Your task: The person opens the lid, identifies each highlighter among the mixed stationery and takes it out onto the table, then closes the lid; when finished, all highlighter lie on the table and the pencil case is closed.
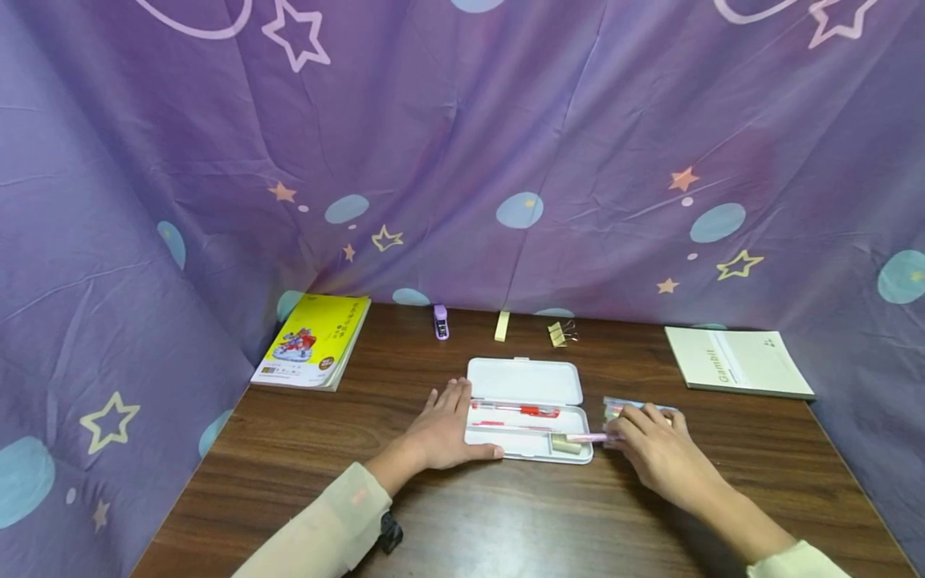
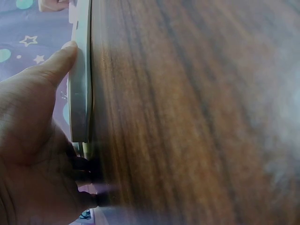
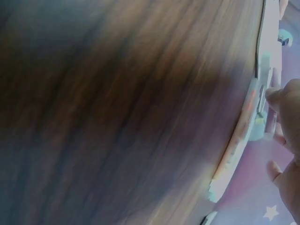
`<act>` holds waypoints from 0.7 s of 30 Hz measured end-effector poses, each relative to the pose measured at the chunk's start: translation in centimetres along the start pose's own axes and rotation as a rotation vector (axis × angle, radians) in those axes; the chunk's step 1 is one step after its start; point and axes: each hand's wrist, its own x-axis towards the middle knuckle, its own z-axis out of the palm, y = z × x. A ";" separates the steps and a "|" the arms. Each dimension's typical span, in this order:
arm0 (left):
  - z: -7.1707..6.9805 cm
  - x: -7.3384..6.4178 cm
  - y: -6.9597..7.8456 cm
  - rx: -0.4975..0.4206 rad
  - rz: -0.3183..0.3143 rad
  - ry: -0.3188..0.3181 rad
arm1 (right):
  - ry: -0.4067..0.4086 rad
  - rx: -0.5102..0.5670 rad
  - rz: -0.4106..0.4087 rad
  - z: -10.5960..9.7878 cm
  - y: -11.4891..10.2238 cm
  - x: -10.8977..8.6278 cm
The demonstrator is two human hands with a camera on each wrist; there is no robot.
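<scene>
An open white pencil case [image 1: 523, 381] lies on the table, its lid folded back. Inside are a red pen [image 1: 531, 410], a thin red refill [image 1: 499, 424] and a pale khaki block [image 1: 566, 443] in the right compartment. My left hand [image 1: 444, 429] rests at the case's left end with fingers spread, the thumb [image 2: 64, 58] along its front rim. At the other end my right hand [image 1: 654, 445] pinches a pink pen [image 1: 588, 438], whose tip reaches over the case. Beneath this hand lies a clear packet of colored pens [image 1: 614, 404], partly hidden.
A yellow book [image 1: 314, 337] lies at the back left. Along the back edge sit a purple stapler [image 1: 441, 323], a pale yellow strip [image 1: 502, 327] and gold binder clips [image 1: 560, 334]. A pale notebook [image 1: 737, 361] lies back right, before a purple curtain [image 1: 448, 160].
</scene>
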 end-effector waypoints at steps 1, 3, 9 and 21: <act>0.0 0.0 0.0 0.003 0.000 -0.001 | 0.003 -0.003 -0.005 0.0 0.1 -0.2; 0.0 0.0 0.0 0.005 -0.001 -0.002 | 0.010 -0.007 -0.012 0.0 0.4 -0.4; -0.1 -0.1 0.1 0.010 0.001 0.006 | 0.006 -0.022 -0.010 -0.1 1.0 -1.0; -0.1 -0.1 0.0 0.008 0.008 0.000 | 0.017 -0.044 0.012 -0.8 2.0 -2.4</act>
